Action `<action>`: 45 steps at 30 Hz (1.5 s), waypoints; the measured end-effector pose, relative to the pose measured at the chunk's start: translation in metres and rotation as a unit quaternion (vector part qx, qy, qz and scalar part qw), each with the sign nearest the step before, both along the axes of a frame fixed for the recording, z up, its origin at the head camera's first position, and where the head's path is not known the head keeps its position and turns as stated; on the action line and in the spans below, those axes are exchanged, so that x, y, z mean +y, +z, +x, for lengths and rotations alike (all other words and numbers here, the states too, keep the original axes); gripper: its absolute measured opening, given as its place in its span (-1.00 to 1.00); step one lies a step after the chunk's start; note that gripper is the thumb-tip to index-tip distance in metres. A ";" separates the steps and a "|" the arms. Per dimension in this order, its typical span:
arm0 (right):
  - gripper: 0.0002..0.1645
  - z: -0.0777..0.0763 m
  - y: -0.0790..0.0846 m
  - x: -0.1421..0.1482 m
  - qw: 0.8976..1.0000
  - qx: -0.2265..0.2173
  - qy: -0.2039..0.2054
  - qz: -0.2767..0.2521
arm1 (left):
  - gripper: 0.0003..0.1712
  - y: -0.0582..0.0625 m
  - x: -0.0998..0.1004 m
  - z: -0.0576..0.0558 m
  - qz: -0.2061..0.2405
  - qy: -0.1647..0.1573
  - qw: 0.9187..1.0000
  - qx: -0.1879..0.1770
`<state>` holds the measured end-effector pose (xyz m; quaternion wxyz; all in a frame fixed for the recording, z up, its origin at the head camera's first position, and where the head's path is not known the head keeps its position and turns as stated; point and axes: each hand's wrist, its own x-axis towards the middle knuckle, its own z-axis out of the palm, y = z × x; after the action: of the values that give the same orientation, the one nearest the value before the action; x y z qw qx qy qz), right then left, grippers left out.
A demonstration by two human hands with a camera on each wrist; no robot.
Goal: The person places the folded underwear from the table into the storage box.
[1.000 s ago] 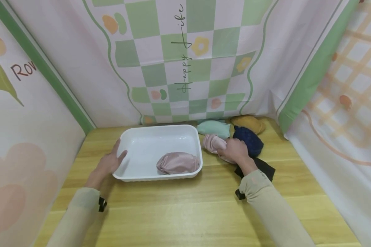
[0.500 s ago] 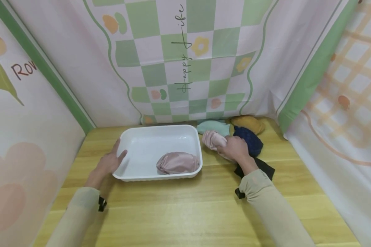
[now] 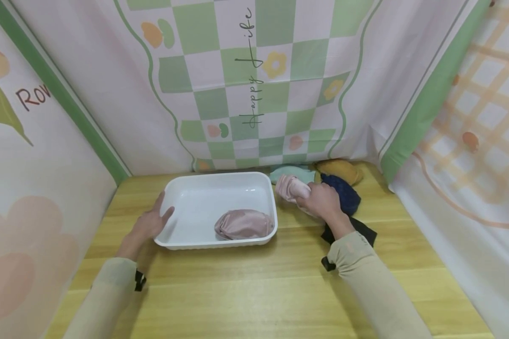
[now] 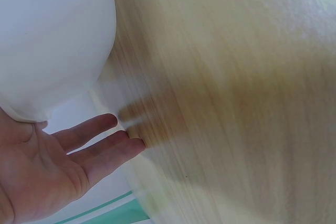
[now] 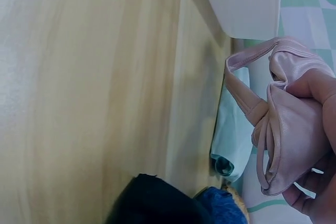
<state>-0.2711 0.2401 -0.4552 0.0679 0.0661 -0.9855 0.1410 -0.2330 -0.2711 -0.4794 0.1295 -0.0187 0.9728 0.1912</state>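
Observation:
My right hand (image 3: 321, 202) grips a folded pink satin bra (image 3: 291, 187) to the right of the white tray. In the right wrist view the bra (image 5: 299, 124) hangs above the table, a strap looping out from it, thumb on one side and fingers on the other. My left hand (image 3: 150, 221) rests at the left rim of the white tray (image 3: 195, 245), thumb over the edge. Its other fingers (image 4: 94, 129) stretch out loosely below the rim in the left wrist view. Inside the tray, at its front right, lies another folded pink satin bra (image 3: 243, 224).
Folded garments lie by my right hand: mint green (image 3: 294, 173), mustard (image 3: 341, 170), navy (image 3: 343, 193) and black (image 3: 364, 230), the black one partly under my forearm. A patterned curtain (image 3: 254, 94) hangs behind the wooden table (image 3: 237, 292).
My right hand has lifted the pink bra slightly and shifted it a little to the left, its near end tipping up. My left hand and the tray stay where they were.

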 end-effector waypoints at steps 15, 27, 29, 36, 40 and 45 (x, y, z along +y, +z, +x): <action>-0.55 0.002 0.021 -0.010 0.999 0.041 0.004 -0.034 | 0.01 0.000 0.000 0.000 0.000 0.006 1.000 -0.001; -0.56 0.009 0.044 -0.024 0.998 0.054 0.011 -0.041 | -0.01 0.001 0.000 0.001 0.001 0.001 1.000 0.006; -0.56 0.011 0.046 -0.026 0.997 0.055 0.014 -0.047 | -0.01 0.001 0.000 0.001 0.001 0.001 1.000 0.005; -0.57 0.016 0.050 -0.035 0.997 0.062 0.035 -0.043 | -0.02 0.001 0.001 0.002 0.000 0.004 1.000 0.004; -0.60 0.020 0.055 -0.042 0.995 0.069 0.057 -0.047 | -0.02 0.001 0.001 0.002 0.003 0.007 1.000 0.004; -0.65 0.025 0.058 -0.050 0.994 0.069 0.075 -0.043 | -0.02 -0.001 0.000 0.000 0.000 0.009 1.000 -0.001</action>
<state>-0.2461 0.1905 -0.3971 0.1275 0.1462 -0.9638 0.1831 -0.2328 -0.2713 -0.4801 0.1291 -0.0278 0.9724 0.1923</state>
